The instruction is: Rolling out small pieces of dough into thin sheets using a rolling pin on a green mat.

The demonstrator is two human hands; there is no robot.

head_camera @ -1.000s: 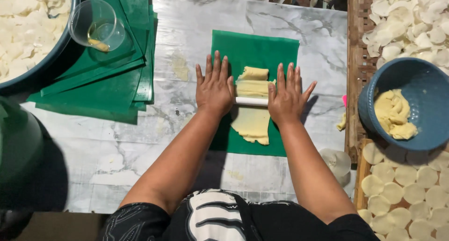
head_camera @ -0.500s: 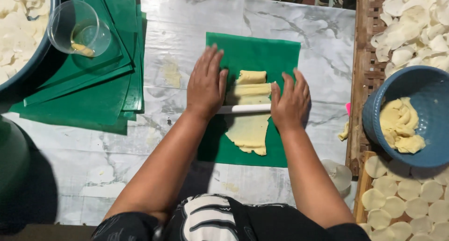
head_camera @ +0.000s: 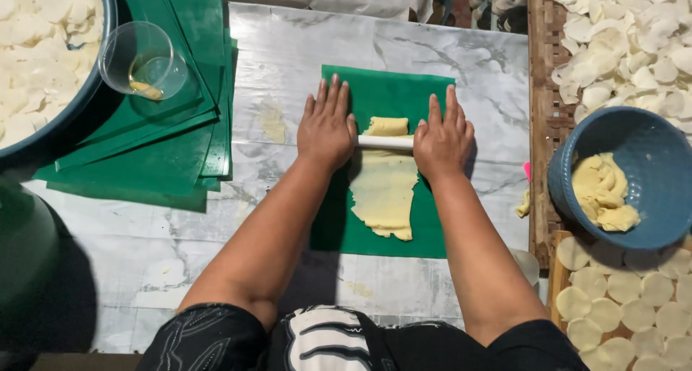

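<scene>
Both palms press flat, fingers spread, on a white roller (head_camera: 385,142): the left hand (head_camera: 328,126) on its left end, the right hand (head_camera: 442,137) on its right. Under it a pale yellow dough (head_camera: 384,187) lies on a green mat (head_camera: 382,90) on the marble table (head_camera: 288,54). The dough looks soft, thin and easily torn; it is best lifted by an edge, probably peeling from the mat. No labels or packages show. A clear cup (head_camera: 142,59) stands on stacked green sheets (head_camera: 155,162); a blue bowl (head_camera: 649,133) with dough scraps sits at the right.

Pale yellow dough sheet (head_camera: 383,191) lies flattened under white roller (head_camera: 385,142).
</scene>
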